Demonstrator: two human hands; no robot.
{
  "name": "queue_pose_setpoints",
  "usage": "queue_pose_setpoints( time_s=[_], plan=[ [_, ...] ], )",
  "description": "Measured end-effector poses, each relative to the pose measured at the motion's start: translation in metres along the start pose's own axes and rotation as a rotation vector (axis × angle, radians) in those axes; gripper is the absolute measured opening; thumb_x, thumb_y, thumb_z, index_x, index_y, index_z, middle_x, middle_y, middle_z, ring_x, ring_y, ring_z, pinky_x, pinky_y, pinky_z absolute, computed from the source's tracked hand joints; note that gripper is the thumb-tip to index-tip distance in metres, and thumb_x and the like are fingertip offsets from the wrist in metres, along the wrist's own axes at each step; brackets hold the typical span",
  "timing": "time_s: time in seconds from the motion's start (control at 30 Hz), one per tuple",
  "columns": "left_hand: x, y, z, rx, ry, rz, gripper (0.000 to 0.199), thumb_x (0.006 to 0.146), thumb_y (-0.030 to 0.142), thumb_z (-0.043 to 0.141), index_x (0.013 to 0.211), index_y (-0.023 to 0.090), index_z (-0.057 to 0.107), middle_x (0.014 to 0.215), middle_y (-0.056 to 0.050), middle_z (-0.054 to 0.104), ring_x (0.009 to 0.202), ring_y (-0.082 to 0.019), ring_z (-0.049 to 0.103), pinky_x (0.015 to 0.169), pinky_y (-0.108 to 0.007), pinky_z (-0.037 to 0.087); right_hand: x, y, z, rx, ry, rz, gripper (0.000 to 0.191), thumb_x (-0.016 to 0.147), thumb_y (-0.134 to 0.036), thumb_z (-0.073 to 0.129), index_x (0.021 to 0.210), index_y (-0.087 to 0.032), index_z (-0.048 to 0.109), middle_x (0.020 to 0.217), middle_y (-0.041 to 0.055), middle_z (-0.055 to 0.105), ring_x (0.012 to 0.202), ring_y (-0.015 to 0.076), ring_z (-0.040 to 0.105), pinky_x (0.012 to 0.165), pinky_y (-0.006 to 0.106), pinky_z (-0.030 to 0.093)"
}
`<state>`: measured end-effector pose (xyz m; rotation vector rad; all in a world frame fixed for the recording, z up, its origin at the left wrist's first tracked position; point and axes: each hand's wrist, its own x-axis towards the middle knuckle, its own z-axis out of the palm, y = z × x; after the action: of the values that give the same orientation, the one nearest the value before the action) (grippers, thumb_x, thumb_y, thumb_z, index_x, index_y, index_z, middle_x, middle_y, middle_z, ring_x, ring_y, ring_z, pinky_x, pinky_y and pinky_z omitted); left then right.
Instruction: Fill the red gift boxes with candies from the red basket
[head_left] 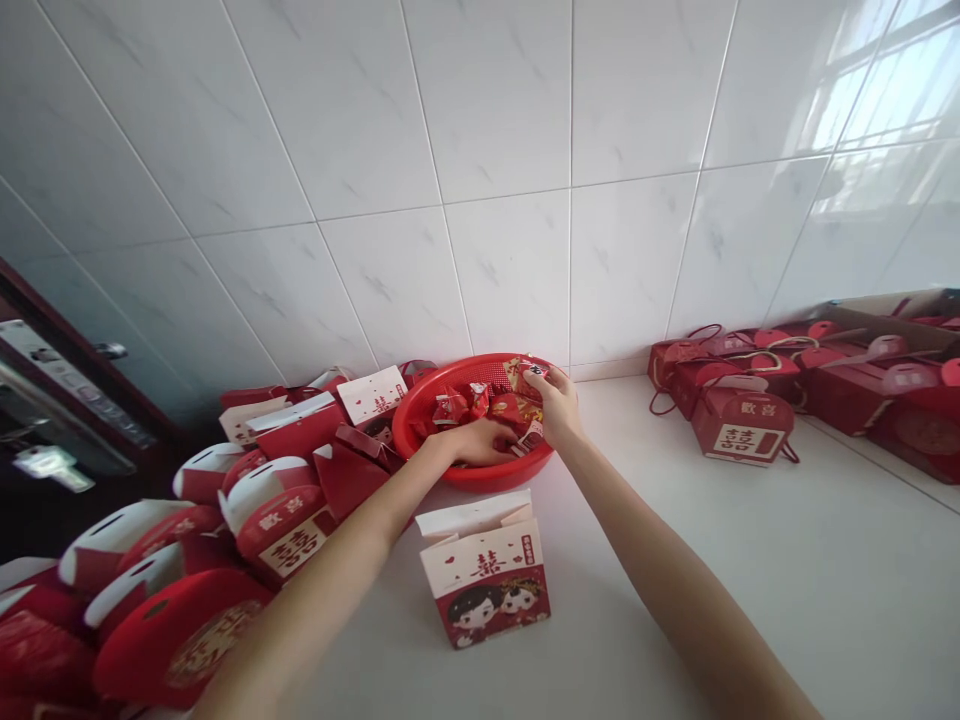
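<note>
A red plastic basket (405, 420) stands against the wall with several red and gold wrapped sweets (450, 406) in it. My left hand (484, 442) reaches inside with fingers curled down among the wrappers; whatever they close on is partly hidden. Close to its fingertips lies a red and white packet (532, 440). Over the basket's right side, my right hand (559, 402) pinches a small wrapped candy (535, 370) between thumb and fingers. In front of the basket, between my forearms, an upright red and white gift box (487, 580) with two cartoon figures has its top flaps raised.
Many red gift boxes (281, 520) with open tops crowd the left side. Closed red boxes with cord handles (742, 420) sit at the right, beside a cardboard carton (892, 310). A tiled wall (510, 270) rises behind; a door with keys (54, 465) is far left.
</note>
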<state>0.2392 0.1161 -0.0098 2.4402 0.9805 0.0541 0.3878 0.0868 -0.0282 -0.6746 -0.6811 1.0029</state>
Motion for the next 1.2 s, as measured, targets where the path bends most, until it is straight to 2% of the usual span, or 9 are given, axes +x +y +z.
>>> queue_pose_setpoints(
  time_s=[0.07,0.17,0.3,0.43,0.67,0.77,0.9,1.03,1.2],
  plan=[
    [0.002,0.000,0.004,0.066,-0.147,-0.015,0.031,0.073,0.024,0.064,0.102,0.024,0.075,0.094,-0.004,0.076,0.083,-0.025,0.066,0.077,-0.031,0.046,-0.001,-0.001,0.001,-0.029,-0.002,-0.010,0.022,0.062,-0.034,0.077,0.074,-0.021,0.063,0.073,-0.0014,0.069,0.073,0.0178,0.065,0.069,0.032,0.055],
    [0.003,-0.002,0.005,0.079,-0.163,-0.017,0.041,0.070,0.019,0.062,0.109,0.027,0.073,0.099,-0.004,0.076,0.086,-0.025,0.065,0.078,-0.031,0.044,-0.002,-0.002,0.002,-0.054,-0.006,-0.017,0.022,0.063,-0.035,0.076,0.074,-0.021,0.063,0.073,-0.0014,0.068,0.073,0.0181,0.065,0.070,0.033,0.055],
    [0.009,0.001,0.006,-0.040,-0.199,0.016,0.028,0.065,0.013,0.060,0.086,0.027,0.073,0.081,0.000,0.071,0.075,-0.021,0.060,0.071,-0.029,0.041,-0.003,-0.006,0.003,-0.081,-0.001,-0.005,0.021,0.063,-0.034,0.076,0.073,-0.021,0.063,0.074,-0.0012,0.069,0.073,0.0179,0.065,0.068,0.031,0.055],
    [0.018,0.011,0.006,-0.171,-0.247,-0.065,0.012,0.062,0.013,0.061,0.060,0.024,0.065,0.063,0.002,0.061,0.065,-0.018,0.053,0.065,-0.030,0.039,-0.003,-0.006,0.002,-0.103,-0.019,0.012,0.021,0.066,-0.036,0.075,0.074,-0.022,0.062,0.074,-0.0009,0.069,0.075,0.0199,0.066,0.065,0.032,0.056],
    [0.018,0.023,0.006,-0.480,-0.304,-0.266,0.029,0.077,0.042,0.056,0.056,0.022,0.054,0.057,-0.001,0.057,0.053,-0.015,0.048,0.050,-0.029,0.036,0.001,-0.001,0.002,-0.056,-0.012,0.006,0.020,0.063,-0.033,0.076,0.075,-0.022,0.064,0.074,-0.0011,0.070,0.075,0.0190,0.067,0.072,0.034,0.056],
    [0.016,0.024,0.007,-0.633,-0.319,-0.324,0.025,0.074,0.039,0.065,0.058,0.021,0.057,0.060,0.000,0.060,0.057,-0.015,0.052,0.053,-0.027,0.039,0.000,-0.002,0.003,-0.038,-0.006,0.011,0.020,0.062,-0.032,0.076,0.074,-0.021,0.064,0.075,-0.0010,0.070,0.074,0.0187,0.066,0.073,0.034,0.056],
    [0.016,0.020,0.006,-0.564,-0.355,-0.278,0.012,0.071,0.028,0.065,0.063,0.020,0.064,0.065,0.000,0.065,0.066,-0.017,0.058,0.060,-0.027,0.044,-0.001,-0.003,0.003,-0.038,0.003,0.008,0.019,0.062,-0.031,0.076,0.073,-0.022,0.064,0.073,-0.0011,0.070,0.073,0.0186,0.066,0.070,0.033,0.055],
    [0.017,0.011,0.001,-0.567,-0.234,-0.292,0.016,0.073,0.029,0.060,0.060,0.020,0.060,0.061,0.001,0.060,0.065,-0.017,0.056,0.057,-0.026,0.042,0.001,-0.001,0.002,-0.001,0.024,0.001,0.021,0.061,-0.032,0.077,0.074,-0.021,0.064,0.073,-0.0015,0.070,0.073,0.0185,0.065,0.068,0.032,0.055],
    [0.016,-0.003,-0.007,-0.732,0.040,-0.299,0.016,0.077,0.035,0.059,0.072,0.020,0.057,0.068,0.000,0.063,0.069,-0.018,0.060,0.061,-0.028,0.047,0.004,0.000,0.000,0.038,0.067,-0.038,0.021,0.063,-0.034,0.075,0.075,-0.023,0.063,0.073,-0.0025,0.069,0.073,0.0185,0.066,0.069,0.032,0.055]
  ],
)
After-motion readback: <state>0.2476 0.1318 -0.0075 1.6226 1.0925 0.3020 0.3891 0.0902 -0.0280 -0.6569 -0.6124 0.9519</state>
